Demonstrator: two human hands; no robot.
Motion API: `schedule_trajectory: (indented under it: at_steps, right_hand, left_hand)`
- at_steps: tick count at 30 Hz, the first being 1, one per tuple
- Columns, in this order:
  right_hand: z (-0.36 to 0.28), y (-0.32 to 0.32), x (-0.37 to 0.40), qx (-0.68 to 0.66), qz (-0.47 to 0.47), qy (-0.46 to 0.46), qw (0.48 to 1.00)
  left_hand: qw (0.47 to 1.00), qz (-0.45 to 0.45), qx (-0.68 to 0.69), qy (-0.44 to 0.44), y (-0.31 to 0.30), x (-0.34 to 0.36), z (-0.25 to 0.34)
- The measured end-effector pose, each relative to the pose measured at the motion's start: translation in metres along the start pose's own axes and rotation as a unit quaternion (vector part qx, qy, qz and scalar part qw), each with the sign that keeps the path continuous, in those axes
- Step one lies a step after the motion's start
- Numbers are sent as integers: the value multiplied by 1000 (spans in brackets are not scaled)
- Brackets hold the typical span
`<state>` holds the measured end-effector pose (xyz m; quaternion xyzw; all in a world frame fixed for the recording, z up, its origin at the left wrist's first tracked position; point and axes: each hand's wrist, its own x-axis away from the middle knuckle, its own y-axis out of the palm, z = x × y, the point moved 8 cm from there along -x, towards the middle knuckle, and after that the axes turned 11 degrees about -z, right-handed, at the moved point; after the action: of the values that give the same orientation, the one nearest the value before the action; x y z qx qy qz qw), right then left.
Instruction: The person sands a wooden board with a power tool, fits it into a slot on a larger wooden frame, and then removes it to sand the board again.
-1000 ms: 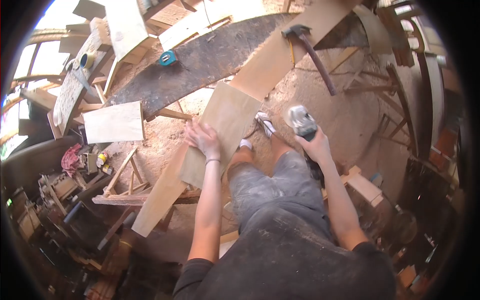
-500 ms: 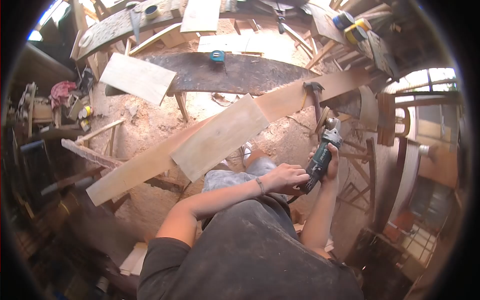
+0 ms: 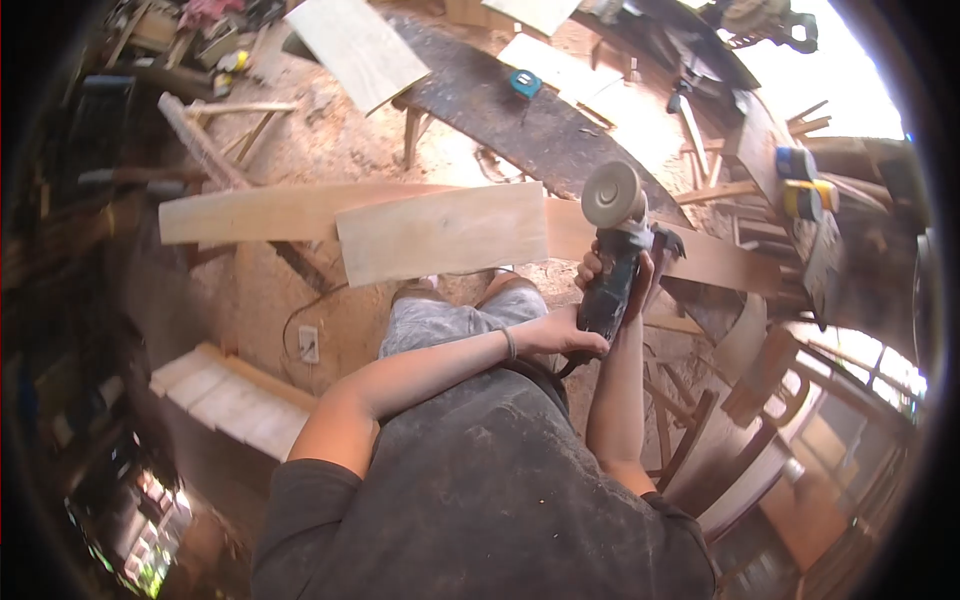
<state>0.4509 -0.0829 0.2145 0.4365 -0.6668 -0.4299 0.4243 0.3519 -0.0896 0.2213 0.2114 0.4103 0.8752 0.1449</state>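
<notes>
An angle grinder with a round, pale sanding disc is held up in front of my body, the disc facing me. My right hand is wrapped round its body from the right, with fingertips showing on the left side. My left hand grips the rear end, near the cord, its fingers partly hidden. Beyond the grinder, a short pale board lies across a long wooden plank. A hammer rests on that plank, partly covered by my right hand and the grinder.
A teal tape measure sits on a dark bench, with a pale board at its left end. Stacked pale boards are at lower left. A power socket lies on the dusty floor. Wooden frames stand at right.
The grinder has tilted, so its disc has turned from edge-on to face me. My left hand has shifted at its rear end. The whole view has rotated.
</notes>
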Motion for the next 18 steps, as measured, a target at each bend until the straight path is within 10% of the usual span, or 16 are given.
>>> schedule_trajectory:
  at_steps: [10,18]
  right_hand:
    - [-52,-18,-41,-80,-81,159,981]
    - [-57,-39,-44,-163,-136,185,959]
  left_hand:
    - [973,114,-156,125,6,-55,43]
    - [992,38,99,64,12,-82,26]
